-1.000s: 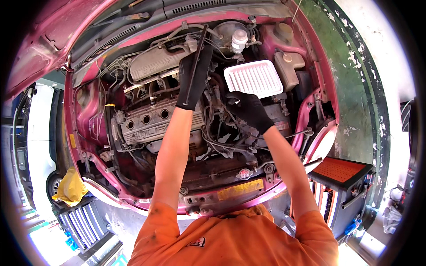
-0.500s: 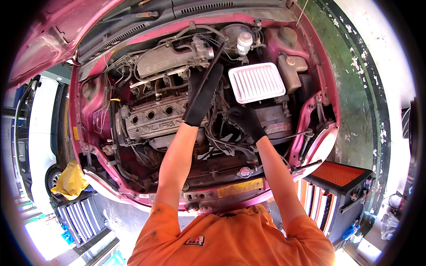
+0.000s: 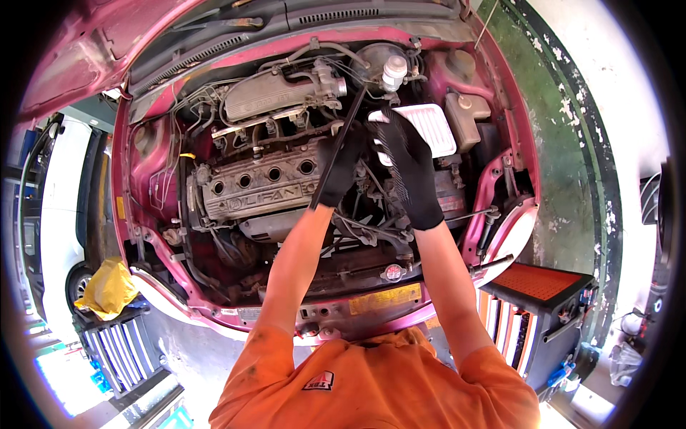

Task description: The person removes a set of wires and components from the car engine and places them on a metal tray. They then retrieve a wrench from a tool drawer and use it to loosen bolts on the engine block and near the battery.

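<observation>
Holding a long, thin, dark bar (image 3: 356, 107), the left hand (image 3: 343, 168) of the person is in a black glove and closed around it. The bar is tilted, with its top end leaning to the right. Just beside it is the right hand (image 3: 411, 168), in a black glove too. Its fingers lie over the left part of a white engine air filter (image 3: 436, 127), but whether they grip it or only touch it, one cannot tell.

The air filter has straight ridges and sits flat on the right side of the engine bay. Just above it is the brake fluid reservoir (image 3: 394, 74) with a white top, and to its right is a tan tank (image 3: 466, 118). Left of the hands is the grey valve cover (image 3: 250, 193), with a row of round holes. Nearer the person are the radiator cap (image 3: 392, 272) and a yellow sticker (image 3: 384, 299).

Outside the pink car, a tool cart (image 3: 539, 281) with an orange top stands on the right. A yellow bag or cloth (image 3: 107, 288) and a white car (image 3: 66, 214) are on the left.
</observation>
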The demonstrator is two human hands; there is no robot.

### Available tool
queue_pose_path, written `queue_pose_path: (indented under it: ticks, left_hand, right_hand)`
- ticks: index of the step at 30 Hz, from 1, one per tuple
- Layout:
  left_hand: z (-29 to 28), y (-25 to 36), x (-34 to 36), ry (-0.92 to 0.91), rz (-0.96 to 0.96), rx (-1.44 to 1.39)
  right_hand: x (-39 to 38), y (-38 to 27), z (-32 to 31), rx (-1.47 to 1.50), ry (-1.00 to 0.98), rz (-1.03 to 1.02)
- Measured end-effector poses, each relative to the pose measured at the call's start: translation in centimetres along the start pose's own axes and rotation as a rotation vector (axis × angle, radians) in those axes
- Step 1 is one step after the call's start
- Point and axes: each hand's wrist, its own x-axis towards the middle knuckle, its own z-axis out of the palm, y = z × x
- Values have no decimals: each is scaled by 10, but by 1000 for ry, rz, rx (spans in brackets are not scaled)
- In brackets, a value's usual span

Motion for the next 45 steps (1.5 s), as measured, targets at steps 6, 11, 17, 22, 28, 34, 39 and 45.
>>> queue_pose_path:
  ticks: [6, 11, 17, 22, 28, 34, 39, 45]
  left_hand:
    - [3, -35, 41, -100, 352, 371]
    - [-48, 1, 52, -425, 128, -27]
    - [30, 76, 102, -372, -439, -96]
    - [39, 77, 118, -498, -430, 19]
    - [46, 103, 108, -447, -404, 158]
    - [46, 86, 115, -444, -586, -100]
    - [32, 71, 117, -387, -636, -399]
    - [37, 54, 116, -346, -601, -375]
  right_hand:
    - [50, -16, 44, -1270, -251, -103]
    - [35, -29, 60, -1326, -194, -94]
    - [51, 2, 39, -1379, -246, -293]
    - [20, -11, 40, -1151, -302, -168]
    - [25, 24, 49, 58, -163, 245]
    - [28, 32, 45, 19, -150, 217]
    - [31, 29, 37, -133, -335, 178]
    - [53, 36, 5, -669, -535, -77]
